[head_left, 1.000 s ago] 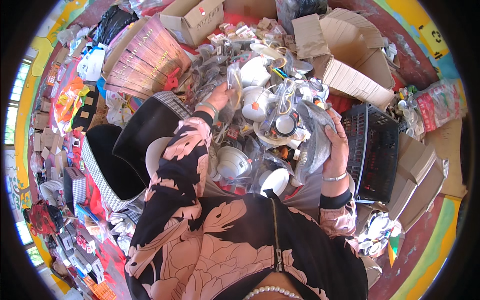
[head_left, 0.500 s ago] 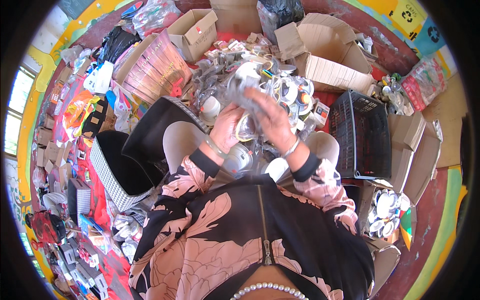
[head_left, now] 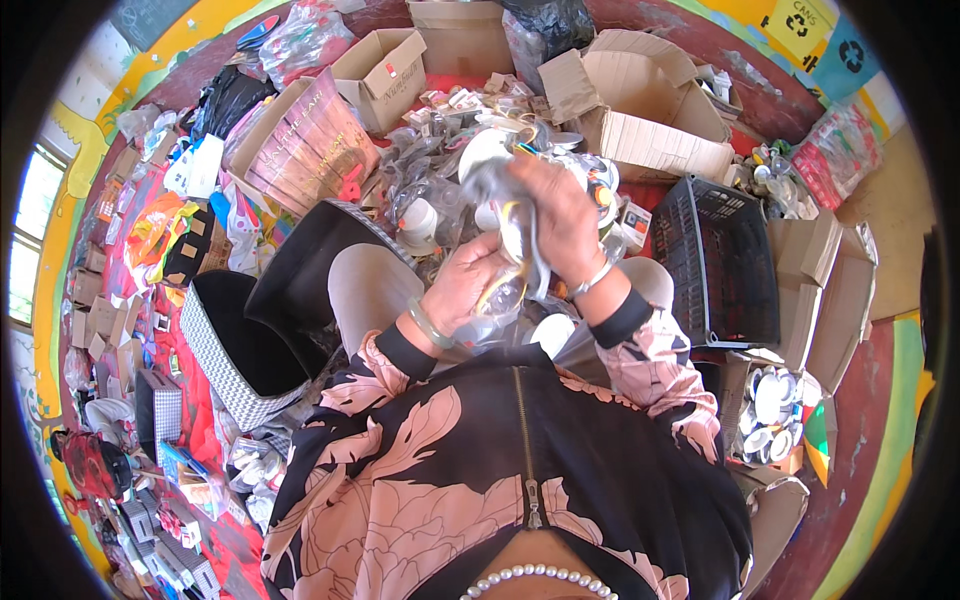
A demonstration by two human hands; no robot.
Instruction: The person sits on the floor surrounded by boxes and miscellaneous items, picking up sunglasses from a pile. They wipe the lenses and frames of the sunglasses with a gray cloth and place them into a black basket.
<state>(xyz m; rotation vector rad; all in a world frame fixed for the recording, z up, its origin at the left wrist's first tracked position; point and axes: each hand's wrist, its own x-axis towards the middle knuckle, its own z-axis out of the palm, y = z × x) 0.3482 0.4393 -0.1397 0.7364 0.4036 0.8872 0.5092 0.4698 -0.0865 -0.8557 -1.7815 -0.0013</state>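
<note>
Holding: a clear packet [head_left: 508, 287] with yellow edging, raised between the left hand [head_left: 464, 287] and the right hand [head_left: 563, 220], just in front of the lap;
Left hand: thumb and fingers pinching the packet's left side; I see a bracelet at the wrist;
Right hand: blurred, its fingers bent over greyish plastic [head_left: 487, 183] at the upper end; I cannot tell how tightly they close, or whether that plastic belongs to the same packet;
Packet's feel: I judge it light, its film soft and slippery; the yellow-edged part looks stiffer and might crack if squeezed;
Best hold: I would take the yellow edge between thumb and fingers, since loose film could slide or tear;
Lost to me: what the packet contains, the right fingertips, and the packet's lower end, which merges with other clear wrapping;
Pile: mixed wrapped pieces beyond the hands; a white cup [head_left: 418, 218] left of them, a white disc [head_left: 553, 334] nearer the lap;
Right side: a black slatted crate [head_left: 685, 265] near the knee; an open cardboard box [head_left: 665, 150] farther out;
Left side: a checked box [head_left: 255, 410] with a black inside; a printed carton [head_left: 310, 150] beyond it
</note>
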